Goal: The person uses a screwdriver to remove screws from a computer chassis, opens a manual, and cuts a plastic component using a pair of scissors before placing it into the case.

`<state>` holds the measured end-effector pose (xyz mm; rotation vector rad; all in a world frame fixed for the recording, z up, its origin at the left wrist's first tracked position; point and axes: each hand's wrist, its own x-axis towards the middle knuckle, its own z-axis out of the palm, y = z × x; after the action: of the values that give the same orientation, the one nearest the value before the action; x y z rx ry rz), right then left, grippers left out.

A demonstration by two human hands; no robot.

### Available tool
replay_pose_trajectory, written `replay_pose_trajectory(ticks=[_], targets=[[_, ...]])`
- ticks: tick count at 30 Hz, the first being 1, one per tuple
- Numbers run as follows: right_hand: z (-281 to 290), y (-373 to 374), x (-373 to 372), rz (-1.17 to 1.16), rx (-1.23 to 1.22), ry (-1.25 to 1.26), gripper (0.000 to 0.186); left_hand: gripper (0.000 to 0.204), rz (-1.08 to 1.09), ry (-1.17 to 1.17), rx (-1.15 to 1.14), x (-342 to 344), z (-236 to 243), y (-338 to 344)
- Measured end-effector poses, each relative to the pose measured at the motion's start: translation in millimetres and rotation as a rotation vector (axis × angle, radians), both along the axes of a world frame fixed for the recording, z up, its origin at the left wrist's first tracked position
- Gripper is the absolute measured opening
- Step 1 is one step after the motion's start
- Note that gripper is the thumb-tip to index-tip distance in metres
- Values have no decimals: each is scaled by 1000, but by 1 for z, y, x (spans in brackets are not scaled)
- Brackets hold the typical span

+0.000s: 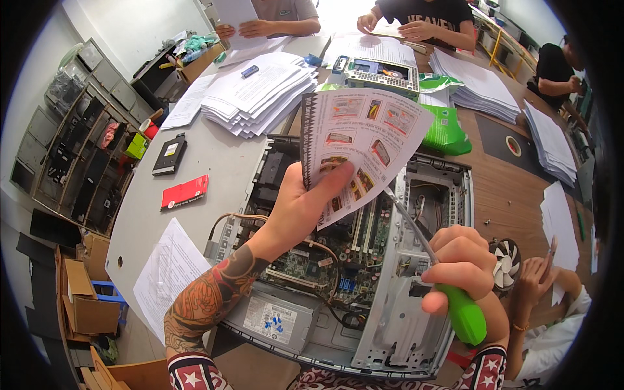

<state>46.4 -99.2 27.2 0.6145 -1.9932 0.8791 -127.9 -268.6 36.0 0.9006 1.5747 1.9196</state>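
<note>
My left hand (300, 198) holds up a printed leaflet (390, 120) with small coloured pictures, the thumb pressed on its face. In my right hand (463, 257) is a screwdriver (465, 318) with a green handle; its metal shaft slants up and left, its tip close to the leaflet's lower right edge. Under both hands lies an opened desktop computer case (396, 318). Inside show a circuit board (344, 244), cables and a power supply (273, 318) with several small blue pieces on its label. The leaflet hides the case's upper middle.
Beyond the case lie a paper stack (250, 91), a metal drive unit (383, 73) and a green packet (445, 130). A black drive (170, 155) and red box (184, 192) are at left. A fan (504, 265) and another person's hand (533, 283) are at right.
</note>
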Motion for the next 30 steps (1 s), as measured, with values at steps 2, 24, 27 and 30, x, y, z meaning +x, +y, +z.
replay_pose_trajectory(ticks=[2,24,27,30], targets=[[-2,2,0,59,-43,14,36,30,-1,13,-12,1,1,0],[-20,1,-15,157,-195,93,45,31,31,136,-62,1,-4,-8],[9,9,9,95,-126,138,48,31,-20,145,21,4,8,14],[-20,4,-10,156,-206,86,50,31,69,169,-55,1,-6,-5]])
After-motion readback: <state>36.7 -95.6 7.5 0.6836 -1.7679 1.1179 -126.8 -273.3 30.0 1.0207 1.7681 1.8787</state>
